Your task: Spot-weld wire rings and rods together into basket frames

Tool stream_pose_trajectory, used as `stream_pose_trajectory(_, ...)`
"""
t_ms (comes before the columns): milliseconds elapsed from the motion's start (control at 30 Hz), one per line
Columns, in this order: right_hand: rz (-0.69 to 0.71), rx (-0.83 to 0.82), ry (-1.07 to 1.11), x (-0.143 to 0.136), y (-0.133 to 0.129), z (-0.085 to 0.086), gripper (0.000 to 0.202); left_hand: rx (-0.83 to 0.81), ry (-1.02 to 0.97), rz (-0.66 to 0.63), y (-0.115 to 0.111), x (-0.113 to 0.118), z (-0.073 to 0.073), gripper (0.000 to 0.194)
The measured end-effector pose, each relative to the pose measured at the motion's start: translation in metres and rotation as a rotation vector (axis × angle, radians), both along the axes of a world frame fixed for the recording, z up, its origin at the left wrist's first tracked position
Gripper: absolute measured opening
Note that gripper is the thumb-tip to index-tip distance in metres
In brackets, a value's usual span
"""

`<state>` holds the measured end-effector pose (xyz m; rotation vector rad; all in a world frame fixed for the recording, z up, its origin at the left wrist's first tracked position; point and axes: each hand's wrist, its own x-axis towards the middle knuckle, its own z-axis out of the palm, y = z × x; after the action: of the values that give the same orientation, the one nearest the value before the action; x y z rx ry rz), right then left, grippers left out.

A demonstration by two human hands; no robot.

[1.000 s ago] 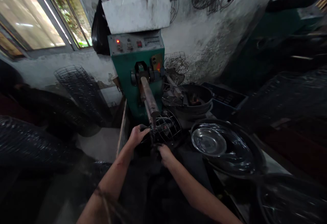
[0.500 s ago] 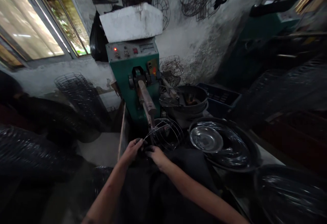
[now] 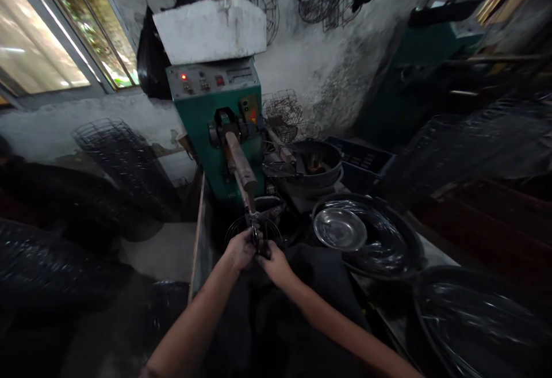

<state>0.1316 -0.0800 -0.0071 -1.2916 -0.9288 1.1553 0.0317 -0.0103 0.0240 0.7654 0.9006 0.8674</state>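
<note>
My left hand is closed on a round wire frame, right at the tip of the welding machine's lower arm. Close beside it, my right hand is also closed, its fingers pinched at the frame's near side. Dark, thin wire shows between the two hands, but the fingers cover most of the grip. Straight ahead stands the green spot welding machine, a red light lit on its panel. Its copper-coloured upper arm points toward me above the frame.
To my right, a wide dark basin holds a shiny metal dish and curved wires. Another basin sits nearer. Behind them is a black pan. A board edge rises at left. Wire mesh baskets stand by the wall.
Both hands have moved forward to the machine's lower arm. The wire frame has turned and shifted left, and my left hand has come nearer to the right. The view has shifted slightly.
</note>
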Motion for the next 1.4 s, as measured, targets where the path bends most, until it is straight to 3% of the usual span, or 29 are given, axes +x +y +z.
stream_pose_trajectory(167,-0.037,0.011,-0.063,0.010,-0.011,-0.001,0.041,-0.194,-0.187,0.103,-0.011,0.010,-0.005,0.007)
stream_pose_trajectory(267,-0.024,0.074,-0.183,0.016,-0.021,0.006,0.040,-0.244,-0.309,0.178,-0.020,0.008,-0.004,0.008)
stream_pose_trajectory(400,0.019,0.243,-0.346,0.019,-0.029,0.014,0.018,-0.193,-0.334,0.301,-0.032,0.002,0.008,0.012)
stream_pose_trajectory(500,0.043,0.339,-0.426,0.017,-0.024,0.026,0.016,-0.122,-0.322,0.392,-0.035,-0.003,0.023,0.015)
stream_pose_trajectory(667,0.140,0.313,-0.411,0.016,-0.002,0.061,0.012,0.019,-0.164,0.457,-0.040,-0.024,0.042,0.028)
stream_pose_trajectory(733,0.256,0.238,-0.318,0.017,0.007,0.076,0.009,0.154,0.076,0.363,-0.048,-0.042,0.050,0.032)
stream_pose_trajectory(800,0.361,0.132,-0.179,0.017,0.014,0.088,0.010,0.424,0.415,0.284,-0.058,-0.063,0.059,0.029)
stream_pose_trajectory(900,0.453,-0.027,-0.001,0.014,0.019,0.103,0.016,0.908,0.862,0.335,-0.064,-0.093,0.075,0.022)
stream_pose_trajectory(967,0.501,-0.069,0.030,0.009,0.019,0.114,0.018,1.120,1.001,0.314,-0.060,-0.107,0.085,0.030)
stream_pose_trajectory(1033,0.558,-0.043,-0.022,0.004,0.019,0.126,0.017,1.237,1.049,0.198,-0.051,-0.118,0.094,0.027)
stream_pose_trajectory(1100,0.570,0.074,-0.133,0.003,0.020,0.137,0.014,1.303,1.069,0.101,-0.042,-0.125,0.102,0.023)
stream_pose_trajectory(1200,0.439,0.387,-0.356,0.005,0.023,0.147,0.009,1.385,1.140,0.105,-0.034,-0.132,0.114,0.026)
stream_pose_trajectory(1300,0.260,0.680,-0.578,0.009,0.028,0.146,0.022,1.485,1.251,0.158,-0.032,-0.136,0.131,0.025)
stream_pose_trajectory(1400,0.186,0.866,-0.775,0.011,0.037,0.144,0.030,1.562,1.416,0.109,-0.035,-0.136,0.150,0.027)
